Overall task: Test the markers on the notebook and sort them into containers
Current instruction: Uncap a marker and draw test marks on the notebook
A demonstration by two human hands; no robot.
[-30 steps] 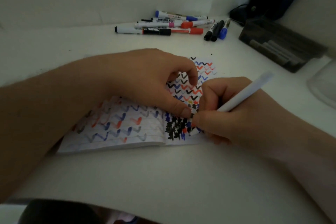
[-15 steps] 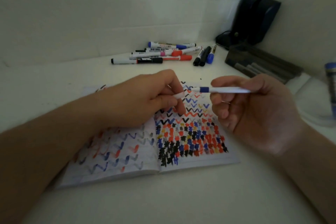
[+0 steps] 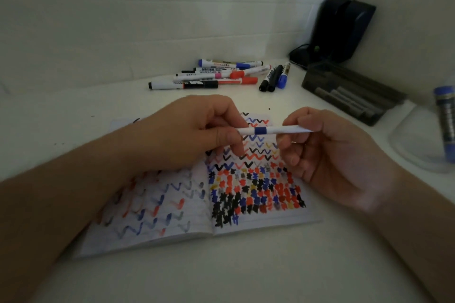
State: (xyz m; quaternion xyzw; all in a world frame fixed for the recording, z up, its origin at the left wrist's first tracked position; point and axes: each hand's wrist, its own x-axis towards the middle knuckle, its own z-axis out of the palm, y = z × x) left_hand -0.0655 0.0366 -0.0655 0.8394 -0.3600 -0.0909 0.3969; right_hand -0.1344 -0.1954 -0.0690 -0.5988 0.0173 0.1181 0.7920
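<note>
A slim white marker with a blue band [image 3: 268, 130] is held level above the open notebook [image 3: 197, 199]. My left hand [image 3: 197, 130] pinches its left end, which its fingers hide. My right hand [image 3: 327, 147] grips the barrel's right part between thumb and fingers. The notebook's pages are covered in red, blue and black zigzags and blots. Several markers [image 3: 214, 76] lie in a pile at the back of the table. A dark tray [image 3: 349, 91] with grey markers sits at the right. A clear container [image 3: 418, 150] at the far right holds an upright blue marker [image 3: 445, 120].
A black device [image 3: 339, 29] with a cable stands in the back right corner against the wall. Three capped markers [image 3: 273, 79], two black and one blue, lie beside the pile. The white table runs on in front of the notebook.
My right hand stopped writing on the page and lifted the marker. My left hand left the notebook and took hold of the marker's left end. The view tilted up.
</note>
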